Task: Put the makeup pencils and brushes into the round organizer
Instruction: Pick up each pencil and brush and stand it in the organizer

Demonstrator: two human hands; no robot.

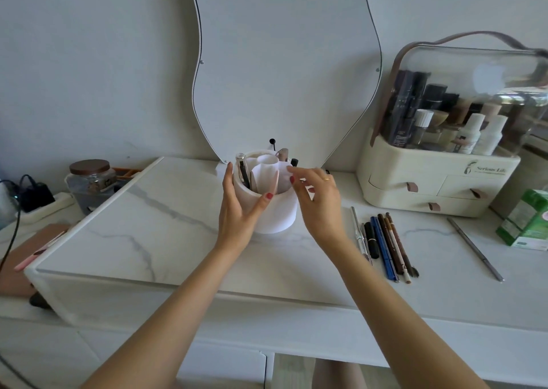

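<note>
At the far left, a glass jar with a dark brown lid (89, 178) sits low beside the raised white marble slab (142, 228). The slab's left part is bare, with lots of room, and its front edge is close to the person.

The left hand (237, 211) is curled around the left side of the round white organizer (275, 211), fingers spread and touching its wall, thumb at the front. The organizer stands upright near the back edge, right in front of the wavy mirror (284, 62). A few pens and brushes already stand inside it.

The right hand (318, 202) hovers at the organizer's right rim with fingers loosely open; it is blurry and holds nothing I can see.

To the right, a row of makeup pencils and brushes (384, 242) lies flat on the table, close together. A thin silver pencil (476, 249) lies alone farther right. Behind them stands a cream makeup box with a clear lid (444, 163), and a green carton (526, 219) is at the right edge.
</note>
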